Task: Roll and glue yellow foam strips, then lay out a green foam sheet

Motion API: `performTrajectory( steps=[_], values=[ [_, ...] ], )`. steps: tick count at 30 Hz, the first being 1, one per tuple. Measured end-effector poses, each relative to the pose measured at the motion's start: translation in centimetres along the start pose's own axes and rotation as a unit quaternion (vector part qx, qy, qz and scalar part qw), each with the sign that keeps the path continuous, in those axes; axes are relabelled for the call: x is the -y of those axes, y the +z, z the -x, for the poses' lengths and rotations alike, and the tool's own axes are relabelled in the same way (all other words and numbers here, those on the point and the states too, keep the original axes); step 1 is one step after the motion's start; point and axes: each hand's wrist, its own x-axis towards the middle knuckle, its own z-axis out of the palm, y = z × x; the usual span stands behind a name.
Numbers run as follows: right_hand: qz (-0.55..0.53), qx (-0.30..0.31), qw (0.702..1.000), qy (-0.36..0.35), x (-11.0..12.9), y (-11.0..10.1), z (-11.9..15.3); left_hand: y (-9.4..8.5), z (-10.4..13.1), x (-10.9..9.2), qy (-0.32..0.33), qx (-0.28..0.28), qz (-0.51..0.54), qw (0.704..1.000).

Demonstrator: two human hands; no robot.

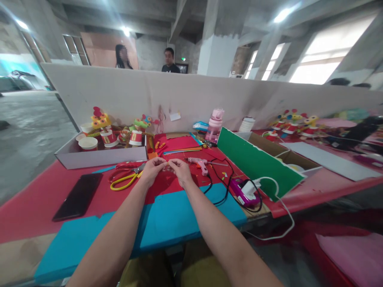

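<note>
My left hand (153, 169) and my right hand (179, 169) meet fingertip to fingertip over the red table covering (110, 195). Both are closed in a pinch on something tiny and orange, too small to name. Left of my left hand lie yellow-handled scissors (123, 182), with a red-handled pair (118, 169) behind them. A pink glue gun (201, 163) rests just right of my right hand. Blue sheets (176, 215) lie under my forearms.
A black phone (78, 197) lies at left. Behind it a white box (104, 158) holds cups and paper figures. At right are a purple power strip (244, 193), cables and a green panel (257, 163). A pink bottle (214, 125) stands at the back; two people are beyond the partition (185, 95).
</note>
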Motion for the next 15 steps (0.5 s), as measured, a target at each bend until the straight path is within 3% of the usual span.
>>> performTrajectory(
  steps=[6,10,15],
  values=[
    [0.012,-0.003,1.000,0.002,0.19,-0.01,0.19,-0.27,-0.07,0.08,-0.036,0.007,0.011,0.999],
    [0.028,0.004,1.000,0.006,0.27,-0.05,0.23,-0.17,-0.03,0.01,-0.031,-0.011,0.019,0.999],
    [0.052,-0.002,0.998,-0.027,0.70,0.34,0.44,0.09,0.01,-0.06,-0.024,0.007,0.032,0.999]
  ],
)
